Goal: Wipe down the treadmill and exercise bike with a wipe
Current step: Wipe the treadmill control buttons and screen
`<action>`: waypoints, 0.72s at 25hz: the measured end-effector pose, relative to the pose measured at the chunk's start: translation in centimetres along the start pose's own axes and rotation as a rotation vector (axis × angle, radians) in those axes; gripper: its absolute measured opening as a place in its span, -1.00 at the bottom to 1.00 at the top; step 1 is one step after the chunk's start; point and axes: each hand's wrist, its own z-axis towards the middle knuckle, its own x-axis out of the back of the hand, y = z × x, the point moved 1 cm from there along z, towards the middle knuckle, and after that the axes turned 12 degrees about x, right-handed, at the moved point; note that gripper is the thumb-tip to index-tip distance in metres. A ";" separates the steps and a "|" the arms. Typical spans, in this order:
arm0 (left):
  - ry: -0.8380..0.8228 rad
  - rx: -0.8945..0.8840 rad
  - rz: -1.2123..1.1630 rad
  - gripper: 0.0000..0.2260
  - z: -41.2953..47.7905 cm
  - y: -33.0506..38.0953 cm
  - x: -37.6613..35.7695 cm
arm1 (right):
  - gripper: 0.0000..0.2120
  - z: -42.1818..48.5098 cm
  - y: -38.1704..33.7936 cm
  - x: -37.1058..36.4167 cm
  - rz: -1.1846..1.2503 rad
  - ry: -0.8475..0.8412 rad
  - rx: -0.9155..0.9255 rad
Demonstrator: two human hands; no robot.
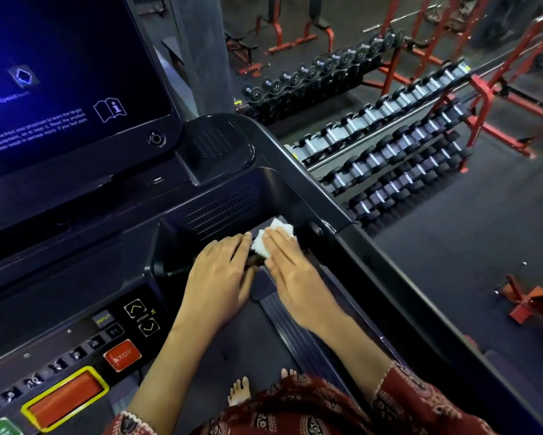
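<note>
Right hand (pixel 290 265) flat, fingers straight, pressing wipe (pixel 277 230) onto tray at right edge of treadmill (pixel 220 196) console, just below vent grille. Wipe white, folded, far corner showing past fingertips. Left hand (pixel 223 271) just beside it, fingers straight and relaxed, lying on tray's left rim. Stop button (pixel 122 355) near console's front edge, left of wrists. Screen (pixel 60 73) lit blue at rear left. Dumbbell rack (pixel 389 146) on floor beyond right rail.

A single head-worn camera looks steeply down and forward, close above the treadmill console (pixel 113 246), with dumbbell racks (pixel 389 146) farther right.
</note>
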 end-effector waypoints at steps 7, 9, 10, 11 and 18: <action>-0.007 -0.003 0.061 -0.51 -0.2 -0.2 -0.2 | -0.57 1.1 1.2 -0.7 -0.236 0.116 -0.180; 0.007 -0.020 0.042 -0.51 -0.2 -0.2 -0.1 | -0.59 1.3 -0.1 -0.9 -0.147 0.108 -0.007; 0.015 -0.023 0.027 -0.52 -0.3 -0.3 0.0 | -0.60 0.7 0.2 -1.0 -0.136 0.071 0.079; 0.030 -0.018 0.016 -0.53 -0.5 -0.4 0.1 | -0.58 0.0 1.0 -0.6 -0.155 0.039 0.122; 0.143 0.039 0.014 -0.59 -2.1 -1.6 1.0 | -0.56 1.2 1.0 -1.5 -0.272 0.040 0.017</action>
